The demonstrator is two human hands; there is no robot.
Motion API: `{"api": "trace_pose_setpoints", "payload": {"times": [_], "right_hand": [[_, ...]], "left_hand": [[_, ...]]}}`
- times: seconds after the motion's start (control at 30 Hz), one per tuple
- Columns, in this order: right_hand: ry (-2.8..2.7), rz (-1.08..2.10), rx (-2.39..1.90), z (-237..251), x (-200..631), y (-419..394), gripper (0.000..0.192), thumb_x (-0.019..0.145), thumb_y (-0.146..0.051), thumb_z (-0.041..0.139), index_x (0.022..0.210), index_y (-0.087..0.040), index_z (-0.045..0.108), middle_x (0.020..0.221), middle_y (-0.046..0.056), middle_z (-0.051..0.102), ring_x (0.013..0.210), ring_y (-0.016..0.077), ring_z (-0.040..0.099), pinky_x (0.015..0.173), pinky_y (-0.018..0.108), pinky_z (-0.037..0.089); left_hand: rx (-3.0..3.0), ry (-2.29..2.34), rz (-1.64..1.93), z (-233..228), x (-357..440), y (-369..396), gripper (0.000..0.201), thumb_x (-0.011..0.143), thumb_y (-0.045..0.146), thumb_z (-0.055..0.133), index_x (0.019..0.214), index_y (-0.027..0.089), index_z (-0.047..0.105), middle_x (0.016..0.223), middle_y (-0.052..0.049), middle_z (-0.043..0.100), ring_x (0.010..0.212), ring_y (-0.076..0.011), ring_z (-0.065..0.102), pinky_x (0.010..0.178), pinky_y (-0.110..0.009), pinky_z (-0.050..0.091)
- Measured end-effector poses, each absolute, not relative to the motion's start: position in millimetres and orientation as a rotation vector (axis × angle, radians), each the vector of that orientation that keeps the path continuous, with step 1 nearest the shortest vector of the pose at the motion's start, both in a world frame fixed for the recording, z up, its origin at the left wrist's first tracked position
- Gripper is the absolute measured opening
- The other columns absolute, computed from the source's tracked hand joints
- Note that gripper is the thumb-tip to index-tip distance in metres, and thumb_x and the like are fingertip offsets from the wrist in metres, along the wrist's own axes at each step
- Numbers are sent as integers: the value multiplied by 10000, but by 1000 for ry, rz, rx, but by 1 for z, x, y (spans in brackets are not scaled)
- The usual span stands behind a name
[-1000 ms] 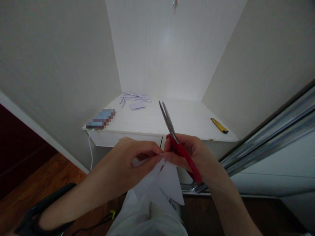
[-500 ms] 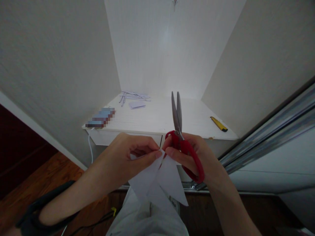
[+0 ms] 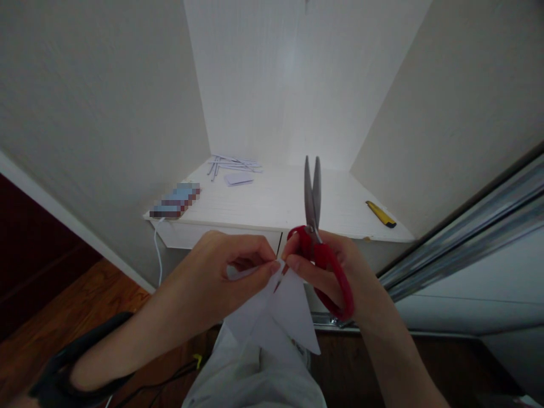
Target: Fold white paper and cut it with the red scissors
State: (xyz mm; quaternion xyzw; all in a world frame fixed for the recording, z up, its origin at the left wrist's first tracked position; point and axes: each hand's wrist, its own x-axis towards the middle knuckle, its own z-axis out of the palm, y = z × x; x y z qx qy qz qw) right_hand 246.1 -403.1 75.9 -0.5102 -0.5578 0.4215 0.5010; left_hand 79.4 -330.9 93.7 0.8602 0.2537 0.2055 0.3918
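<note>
White paper [image 3: 293, 309] with pointed lower corners hangs between my two hands, over my lap. My left hand [image 3: 232, 269] is closed, pinching one upper edge of it between thumb and fingertips. With thumb and forefinger my right hand [image 3: 325, 263] pinches the other upper edge, just beside the left fingertips. A narrow slit runs down between the two pinches. Red-handled scissors [image 3: 312, 198] hang on my right hand, its fingers through a loop, the blades pointing up and slightly apart.
On the white shelf [image 3: 276, 204] lie thin rolled paper sticks [image 3: 233, 164], a small folded paper [image 3: 238, 179], a blurred phone [image 3: 176, 201] with a white cable [image 3: 157, 249], and a yellow box cutter [image 3: 380, 214] at the right. Metal rails [image 3: 467, 226] run along the right side.
Both hands keep their pinches on the paper. The scissors have shifted slightly right in the view, and the paper's lower right point has swung a little to the left.
</note>
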Motion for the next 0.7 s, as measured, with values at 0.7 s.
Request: {"api": "trace_pose_setpoints", "payload": {"times": [0.7], "right_hand": [[-1278, 708, -1250, 72, 234, -403, 84, 769, -121, 623, 750, -188, 575, 645, -65, 525, 564, 69, 433, 516, 177, 351]], "left_hand": [[2483, 721, 1064, 85, 84, -340, 78, 799, 145, 568, 814, 211, 605, 710, 59, 703, 629, -98, 655, 596, -179, 453]]}}
